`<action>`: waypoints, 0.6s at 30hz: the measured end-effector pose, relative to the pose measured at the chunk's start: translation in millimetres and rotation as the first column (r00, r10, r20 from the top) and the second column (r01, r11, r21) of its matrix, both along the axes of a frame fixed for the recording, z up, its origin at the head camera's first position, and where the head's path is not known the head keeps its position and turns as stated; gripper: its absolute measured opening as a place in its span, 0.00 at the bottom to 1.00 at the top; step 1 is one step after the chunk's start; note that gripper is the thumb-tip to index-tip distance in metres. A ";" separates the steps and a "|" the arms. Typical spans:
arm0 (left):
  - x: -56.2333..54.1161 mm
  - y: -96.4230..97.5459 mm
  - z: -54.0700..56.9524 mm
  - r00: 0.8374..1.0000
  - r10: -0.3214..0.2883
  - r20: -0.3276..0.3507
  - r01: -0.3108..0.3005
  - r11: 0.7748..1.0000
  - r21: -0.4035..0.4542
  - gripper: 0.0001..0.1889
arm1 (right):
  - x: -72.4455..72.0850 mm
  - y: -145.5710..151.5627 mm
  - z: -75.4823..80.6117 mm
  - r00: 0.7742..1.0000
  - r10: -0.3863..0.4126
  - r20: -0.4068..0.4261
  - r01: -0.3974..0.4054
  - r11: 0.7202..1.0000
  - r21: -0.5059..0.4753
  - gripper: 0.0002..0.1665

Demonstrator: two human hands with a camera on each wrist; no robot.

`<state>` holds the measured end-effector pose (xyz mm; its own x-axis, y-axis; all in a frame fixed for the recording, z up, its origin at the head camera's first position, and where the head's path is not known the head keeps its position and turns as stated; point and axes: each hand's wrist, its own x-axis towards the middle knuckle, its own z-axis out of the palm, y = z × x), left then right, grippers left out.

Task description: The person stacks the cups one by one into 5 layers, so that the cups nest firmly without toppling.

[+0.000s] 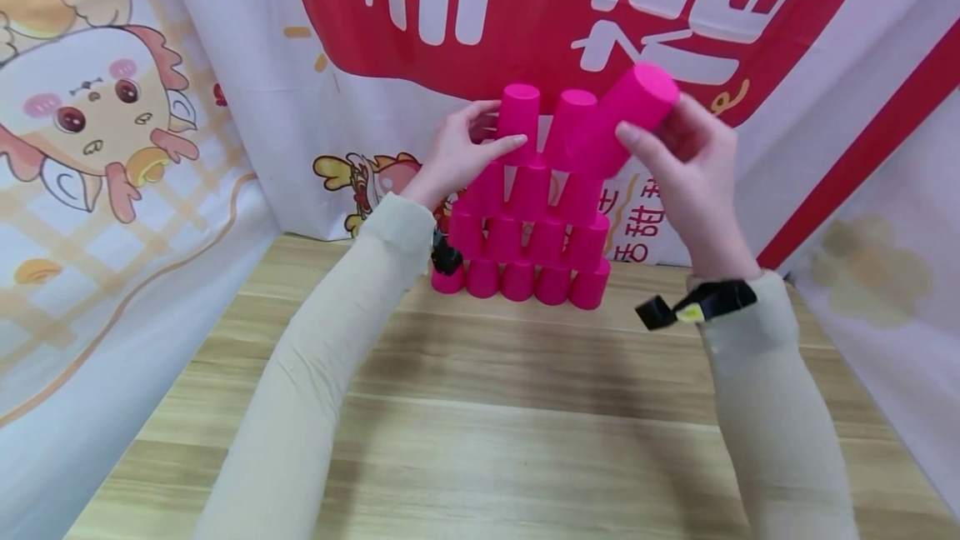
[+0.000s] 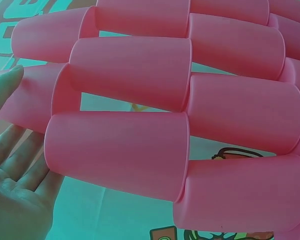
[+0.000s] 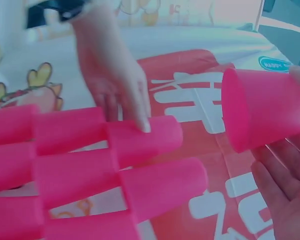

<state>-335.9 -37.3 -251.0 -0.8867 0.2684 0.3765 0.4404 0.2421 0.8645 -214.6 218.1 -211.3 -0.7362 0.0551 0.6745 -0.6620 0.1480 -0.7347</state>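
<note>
Pink cups stand upside down in a stepped stack (image 1: pixel 517 240), several in each lower row, three above, two on top. My left hand (image 1: pixel 465 148) pinches the left top cup (image 1: pixel 517 123), its thumb on the near side; the left wrist view shows the fingers (image 2: pixel 27 172) on the far side. Beside it stands the other top cup (image 3: pixel 162 187). My right hand (image 1: pixel 701 161) grips a loose pink cup (image 1: pixel 637 111), tilted with its closed end up and to the right. In the right wrist view a gap separates this cup from the stack.
A wood-grain tabletop (image 1: pixel 480 457) lies under the stack. Right behind it hangs a white cloth with a red printed panel (image 1: pixel 555 32). Printed cloths also close off the left side (image 1: pixel 97 190) and the right side (image 1: pixel 900 215).
</note>
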 end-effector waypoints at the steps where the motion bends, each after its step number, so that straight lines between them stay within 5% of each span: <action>1: 0.6 0.1 0.1 1.000 -0.002 0.000 0.002 1.000 0.001 0.38 | -3.4 -3.9 8.1 1.000 -0.018 0.011 0.018 1.000 -0.007 0.28; 8: 1.0 0.4 0.7 1.000 -0.009 0.024 0.008 1.000 0.004 0.38 | -27.4 -27.5 43.4 0.989 -0.101 0.106 0.103 0.995 -0.010 0.30; 18: -1.9 0.2 -2.5 0.999 -0.018 0.033 0.018 1.000 0.004 0.39 | -73.9 -42.5 50.1 0.970 -0.172 0.171 0.139 0.972 0.192 0.32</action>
<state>-337.8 -37.1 -253.4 -0.8936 0.2835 0.3480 0.4159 0.2314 0.8795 -288.5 175.6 -161.3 -0.8406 0.0709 0.5369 -0.4757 0.3771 -0.7947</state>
